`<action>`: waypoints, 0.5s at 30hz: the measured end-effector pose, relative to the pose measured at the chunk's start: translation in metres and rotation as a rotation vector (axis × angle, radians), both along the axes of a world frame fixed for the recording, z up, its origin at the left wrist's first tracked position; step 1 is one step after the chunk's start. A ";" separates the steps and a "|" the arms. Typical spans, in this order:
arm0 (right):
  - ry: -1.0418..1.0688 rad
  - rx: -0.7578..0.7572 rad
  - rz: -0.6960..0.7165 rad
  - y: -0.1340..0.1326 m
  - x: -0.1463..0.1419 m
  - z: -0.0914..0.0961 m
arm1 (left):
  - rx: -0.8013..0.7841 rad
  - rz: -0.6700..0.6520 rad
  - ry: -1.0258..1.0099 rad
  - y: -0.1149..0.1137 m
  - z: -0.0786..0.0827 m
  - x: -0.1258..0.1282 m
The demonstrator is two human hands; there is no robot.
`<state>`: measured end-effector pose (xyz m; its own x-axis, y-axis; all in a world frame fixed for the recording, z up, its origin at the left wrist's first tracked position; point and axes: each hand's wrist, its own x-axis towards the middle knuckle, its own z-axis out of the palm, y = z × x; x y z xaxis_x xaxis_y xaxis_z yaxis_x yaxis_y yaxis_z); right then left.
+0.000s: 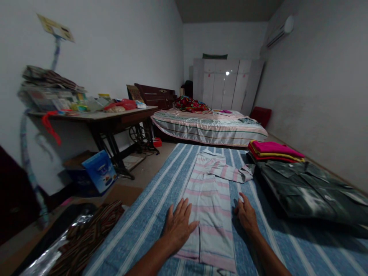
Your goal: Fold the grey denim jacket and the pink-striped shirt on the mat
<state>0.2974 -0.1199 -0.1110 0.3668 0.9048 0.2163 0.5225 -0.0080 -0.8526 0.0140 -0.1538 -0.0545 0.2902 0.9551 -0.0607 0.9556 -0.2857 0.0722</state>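
A striped shirt (214, 214) in pale grey and pink lies face down or folded lengthwise on the blue striped bed cover (156, 199); I cannot tell which. One sleeve (232, 173) is laid across it and sticks out to the right, its cuff near the dark clothes. My left hand (178, 224) rests flat on the shirt's left edge, fingers spread. Just right of the shirt is my right hand (246, 214), its index finger extended and the others loosely bent. Nothing shows in its grasp.
Folded dark green clothes (310, 191) lie at the right, with a magenta, yellow and red stack (276, 151) behind. A sewing table (94, 115) with clutter stands left, a blue box (100, 170) below it. Another bed (209, 128) and a wardrobe (222, 86) are at the back.
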 end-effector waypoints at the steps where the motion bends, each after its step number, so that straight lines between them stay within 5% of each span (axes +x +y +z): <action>1: -0.004 -0.013 0.005 0.000 0.000 0.001 | -0.012 -0.005 -0.003 -0.003 -0.001 -0.001; 15: -0.064 -0.045 0.058 -0.001 0.004 0.005 | -0.007 -0.006 -0.013 -0.005 -0.007 0.002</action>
